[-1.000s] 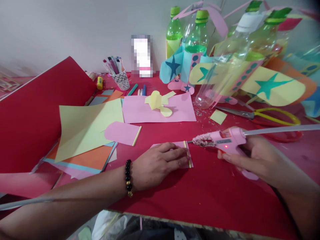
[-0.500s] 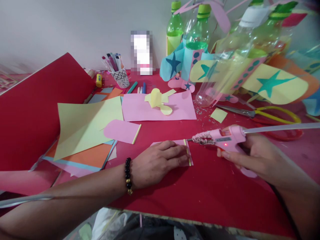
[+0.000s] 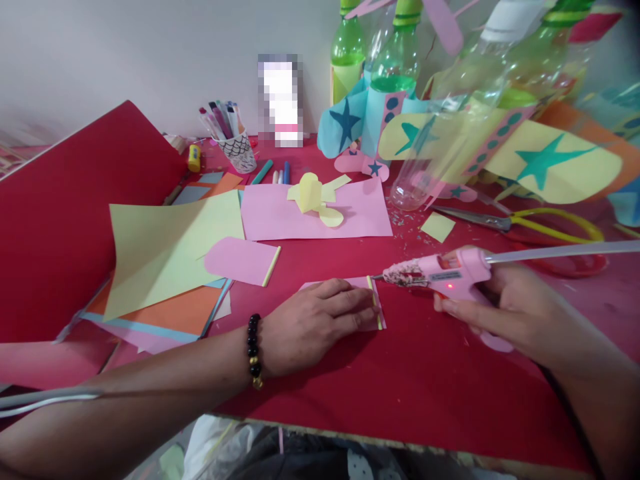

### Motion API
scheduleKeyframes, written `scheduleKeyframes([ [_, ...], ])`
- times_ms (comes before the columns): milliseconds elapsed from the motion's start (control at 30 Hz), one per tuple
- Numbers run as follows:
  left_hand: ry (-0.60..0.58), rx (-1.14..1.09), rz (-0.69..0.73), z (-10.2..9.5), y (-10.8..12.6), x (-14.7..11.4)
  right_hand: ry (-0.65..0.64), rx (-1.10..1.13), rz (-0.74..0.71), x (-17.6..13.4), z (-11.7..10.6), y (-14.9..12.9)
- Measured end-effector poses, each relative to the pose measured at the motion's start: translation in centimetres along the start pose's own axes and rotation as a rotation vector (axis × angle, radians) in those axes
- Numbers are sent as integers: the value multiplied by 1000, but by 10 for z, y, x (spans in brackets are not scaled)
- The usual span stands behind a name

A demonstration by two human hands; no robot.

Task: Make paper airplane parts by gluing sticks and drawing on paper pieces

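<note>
My left hand [image 3: 315,320] lies flat with fingers stretched out, pressing a pink paper piece [image 3: 359,283] onto the red tabletop. A thin yellow strip [image 3: 371,285] runs along that piece's right end, and my fingertips reach it. My right hand [image 3: 505,307] is wrapped round a pink glue gun [image 3: 430,270] with its red light on. Its nozzle touches or nearly touches the strip's upper end. Left of these lies another pink paper piece [image 3: 240,260], rounded at one end and edged with a yellow strip at the other.
Behind are a pink sheet [image 3: 265,213] bearing a yellow paper shape [image 3: 310,193], and a cup of pens [image 3: 239,153]. Coloured sheets [image 3: 170,247] lie left beside a red board [image 3: 85,227]. Scissors [image 3: 505,222] and decorated bottles [image 3: 395,73] stand or lie at right.
The view has shifted slightly. My hands, the glue gun and the paper piece keep almost the same places relative to each other.
</note>
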State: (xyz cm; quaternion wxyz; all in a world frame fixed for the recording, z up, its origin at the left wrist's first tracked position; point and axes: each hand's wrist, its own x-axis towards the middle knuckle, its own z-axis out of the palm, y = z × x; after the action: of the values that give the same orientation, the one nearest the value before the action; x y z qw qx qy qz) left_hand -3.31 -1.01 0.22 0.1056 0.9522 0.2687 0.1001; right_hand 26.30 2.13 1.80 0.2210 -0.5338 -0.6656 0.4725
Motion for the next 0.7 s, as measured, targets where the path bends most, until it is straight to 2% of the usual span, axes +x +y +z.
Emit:
scheduleKeyframes([
  [267, 26, 7, 6, -1, 0, 0, -4, 14, 6, 1, 2, -2],
  [700, 6, 10, 15, 0, -1, 0, -16, 46, -3, 1, 2, 0],
])
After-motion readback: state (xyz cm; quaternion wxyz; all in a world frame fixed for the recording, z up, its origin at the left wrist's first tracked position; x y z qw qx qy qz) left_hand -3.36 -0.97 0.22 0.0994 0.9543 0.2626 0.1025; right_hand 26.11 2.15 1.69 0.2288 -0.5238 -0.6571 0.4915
